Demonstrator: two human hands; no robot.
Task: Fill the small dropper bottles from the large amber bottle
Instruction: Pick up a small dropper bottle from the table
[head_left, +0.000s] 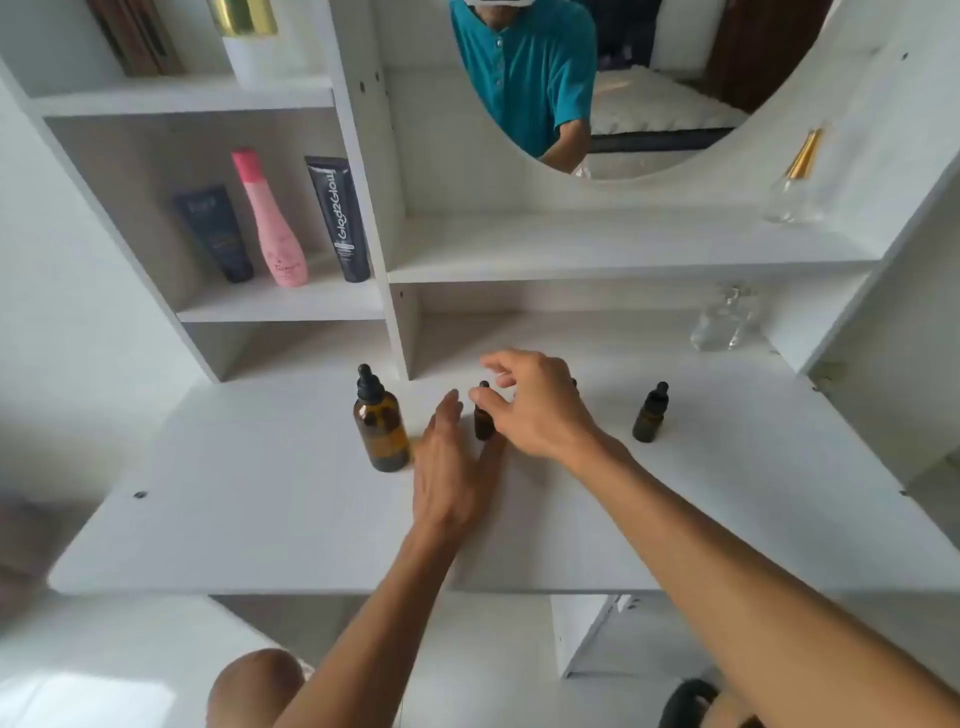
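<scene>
Standing between both hands, small dropper bottle (484, 422), left hand (451, 467) flat, spread beside it; right hand (535, 402) loosely spread above

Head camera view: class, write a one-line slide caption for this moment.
Both hands, left and right, reach for a small dropper bottle beside the large amber bottle on the white dressing table.

White vanity unit with flat white surface (270, 519). Round mirror (649, 78) at 12 o'clock, reflecting a bed with pale cover. Open shelves (280, 306) at 10 o'clock: pink bottle (270, 223) between two dark tubes (340, 218). Clear glass bottles (724, 319) at 2 o'clock. Pale wall at 9 o'clock. Daylight, soft; bright patch on floor (104, 696) at 7 o'clock.
</scene>
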